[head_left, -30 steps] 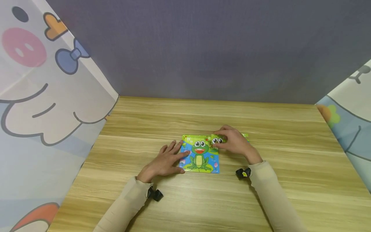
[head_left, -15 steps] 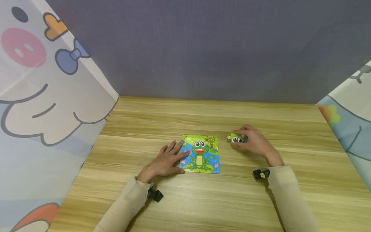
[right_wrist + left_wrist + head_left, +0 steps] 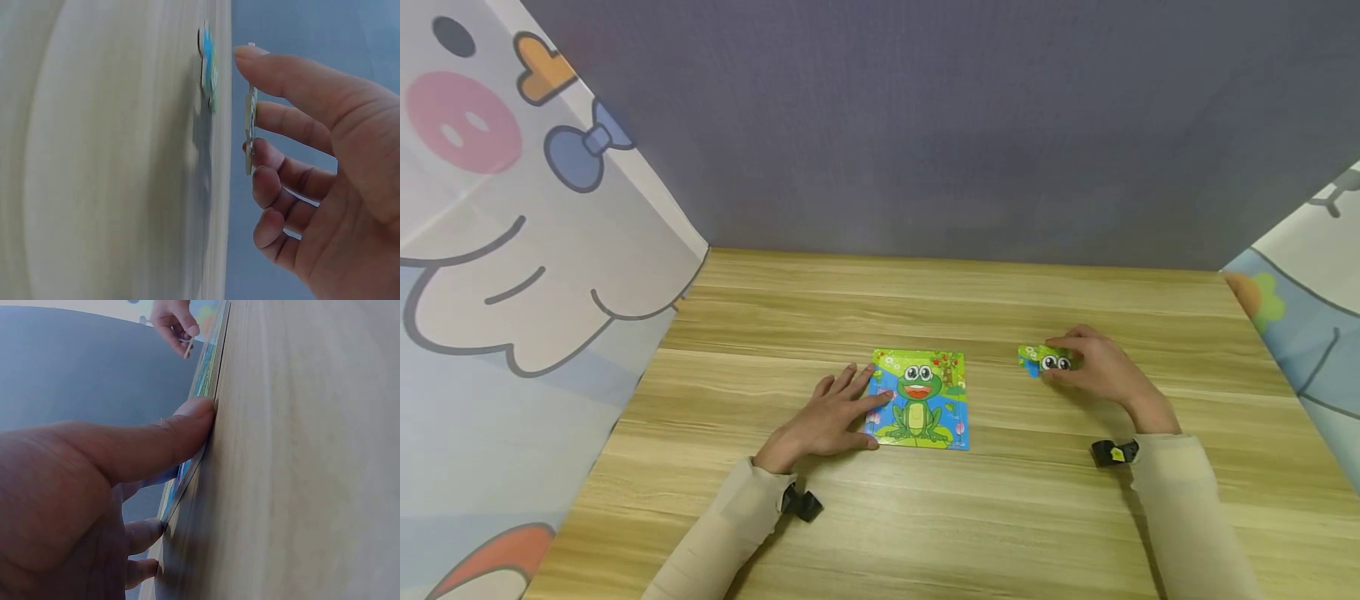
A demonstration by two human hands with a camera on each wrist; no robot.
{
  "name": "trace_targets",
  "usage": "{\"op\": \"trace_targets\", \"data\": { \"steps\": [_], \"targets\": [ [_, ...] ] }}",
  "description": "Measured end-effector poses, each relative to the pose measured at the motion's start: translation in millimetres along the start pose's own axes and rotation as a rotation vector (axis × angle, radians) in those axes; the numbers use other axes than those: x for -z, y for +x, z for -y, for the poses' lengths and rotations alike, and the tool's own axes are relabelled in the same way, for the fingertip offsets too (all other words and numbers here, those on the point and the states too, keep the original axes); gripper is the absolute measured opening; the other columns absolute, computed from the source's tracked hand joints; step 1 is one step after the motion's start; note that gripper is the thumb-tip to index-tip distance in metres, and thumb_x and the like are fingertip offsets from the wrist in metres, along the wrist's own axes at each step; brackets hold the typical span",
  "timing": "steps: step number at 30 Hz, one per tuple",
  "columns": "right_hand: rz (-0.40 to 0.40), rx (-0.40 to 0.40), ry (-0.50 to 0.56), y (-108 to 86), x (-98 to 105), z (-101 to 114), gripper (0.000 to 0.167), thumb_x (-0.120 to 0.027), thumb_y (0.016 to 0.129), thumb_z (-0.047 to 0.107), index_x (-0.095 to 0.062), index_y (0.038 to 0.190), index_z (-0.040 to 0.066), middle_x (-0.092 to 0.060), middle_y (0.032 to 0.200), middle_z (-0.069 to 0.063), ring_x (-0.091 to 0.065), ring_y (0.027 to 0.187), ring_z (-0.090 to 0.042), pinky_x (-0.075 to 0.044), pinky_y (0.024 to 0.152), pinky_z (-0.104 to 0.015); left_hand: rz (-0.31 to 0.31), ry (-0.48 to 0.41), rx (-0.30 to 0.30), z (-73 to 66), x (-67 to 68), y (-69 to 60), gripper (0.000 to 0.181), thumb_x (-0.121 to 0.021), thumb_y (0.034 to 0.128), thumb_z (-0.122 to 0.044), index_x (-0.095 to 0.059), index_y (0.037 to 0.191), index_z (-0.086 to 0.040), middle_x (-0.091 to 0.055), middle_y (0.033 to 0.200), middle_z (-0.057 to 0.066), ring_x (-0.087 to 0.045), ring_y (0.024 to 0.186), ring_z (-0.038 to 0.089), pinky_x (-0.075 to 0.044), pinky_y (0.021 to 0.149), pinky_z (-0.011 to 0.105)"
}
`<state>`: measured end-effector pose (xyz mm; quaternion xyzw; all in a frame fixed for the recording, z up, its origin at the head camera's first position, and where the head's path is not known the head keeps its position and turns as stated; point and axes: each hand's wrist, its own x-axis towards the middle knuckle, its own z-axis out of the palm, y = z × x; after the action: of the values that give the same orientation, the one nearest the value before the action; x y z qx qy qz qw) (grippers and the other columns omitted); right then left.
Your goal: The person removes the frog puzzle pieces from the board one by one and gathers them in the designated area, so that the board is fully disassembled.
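A square frog picture board lies flat on the wooden table. Spread fingers of my left hand rest on its left side, and in the left wrist view the thumb touches the board's edge. To the right of the board, my right hand pinches a puzzle piece with the frog's eyes between thumb and fingers. The right wrist view shows this held piece raised off the table. Beside it another green and blue piece lies on the table.
The wooden table meets a grey upright panel at its back edge. Cartoon-printed walls stand on the left and right. A small black device is on each wrist.
My right hand has moved right, away from the frog board, with the eyes piece in its pinch. The loose green and blue piece now shows at its left. The left hand stays in place.
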<state>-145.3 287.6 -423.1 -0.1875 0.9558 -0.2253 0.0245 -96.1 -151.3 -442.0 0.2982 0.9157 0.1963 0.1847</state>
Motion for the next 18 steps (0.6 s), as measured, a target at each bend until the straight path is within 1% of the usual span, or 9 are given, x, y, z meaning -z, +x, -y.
{"op": "trace_targets", "data": {
  "steps": [7,9,14,18],
  "targets": [
    [0.029,-0.024,-0.014,-3.9,3.9,-14.4,0.055,-0.081,0.085,0.028,-0.066,0.127,-0.004,-0.063,0.112,-0.025,-0.062,0.091,-0.030,-0.049,0.077,-0.045,-0.012,0.009,-0.009,-0.4,0.1,-0.7,0.073,-0.070,0.0906,-0.044,-0.040,0.155,-0.027,-0.007,0.170,0.016,-0.004,0.157,0.045,-0.011,0.119,0.070],
    [0.036,-0.030,-0.028,-5.0,4.5,-18.7,0.054,-0.080,0.085,0.028,-0.066,0.127,-0.004,-0.063,0.112,-0.026,-0.062,0.093,-0.032,-0.050,0.078,-0.048,-0.015,0.010,-0.011,-0.4,-0.1,-0.9,0.073,-0.071,0.0904,-0.044,-0.040,0.155,-0.027,-0.008,0.170,0.016,-0.004,0.157,0.045,-0.011,0.119,0.070],
    [0.052,-0.040,-0.037,-7.1,4.8,-26.9,0.052,-0.079,0.086,0.024,-0.065,0.127,-0.005,-0.062,0.113,-0.029,-0.062,0.099,-0.039,-0.050,0.084,-0.057,-0.017,0.016,-0.011,0.0,-0.5,-0.4,0.074,-0.071,0.0900,-0.044,-0.040,0.155,-0.027,-0.008,0.170,0.016,-0.005,0.156,0.045,-0.012,0.119,0.070],
    [0.064,-0.048,-0.025,-7.9,4.6,-29.7,0.052,-0.078,0.088,0.021,-0.063,0.129,-0.006,-0.060,0.116,-0.031,-0.060,0.103,-0.042,-0.049,0.086,-0.060,-0.015,0.019,-0.008,0.3,-0.5,0.5,0.074,-0.071,0.0900,-0.045,-0.040,0.155,-0.027,-0.008,0.170,0.015,-0.005,0.157,0.045,-0.012,0.119,0.070]
  ]
}}
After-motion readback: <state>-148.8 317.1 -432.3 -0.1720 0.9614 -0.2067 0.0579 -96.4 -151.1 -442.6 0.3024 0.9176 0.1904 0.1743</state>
